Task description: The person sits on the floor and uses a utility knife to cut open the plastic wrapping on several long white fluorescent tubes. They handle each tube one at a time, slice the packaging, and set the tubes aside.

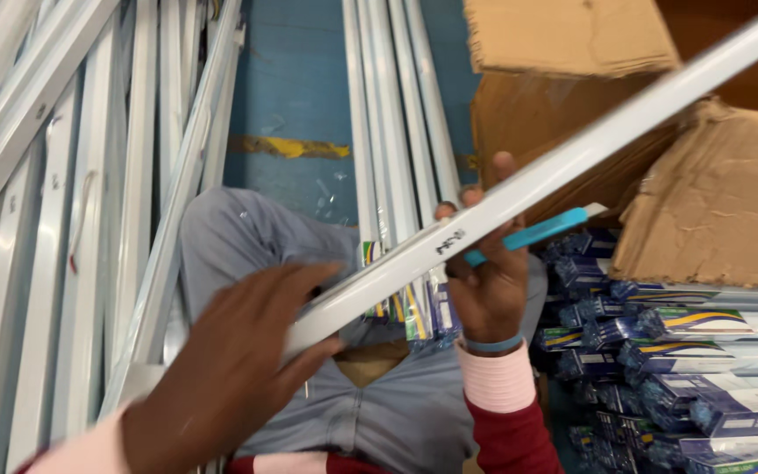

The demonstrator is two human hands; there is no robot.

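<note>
White tube fitting [554, 175] spans both hands, boxed in.

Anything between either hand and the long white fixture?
Nothing visible. The left hand grips the near end of the white fixture directly; the right hand holds it mid-length, with a blue marker pinched in the same hand just under the fixture.

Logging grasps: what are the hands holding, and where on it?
Both hold one long white tube fixture. Left hand grips its near end; right hand supports it further along, also holding a blue tool.
</note>
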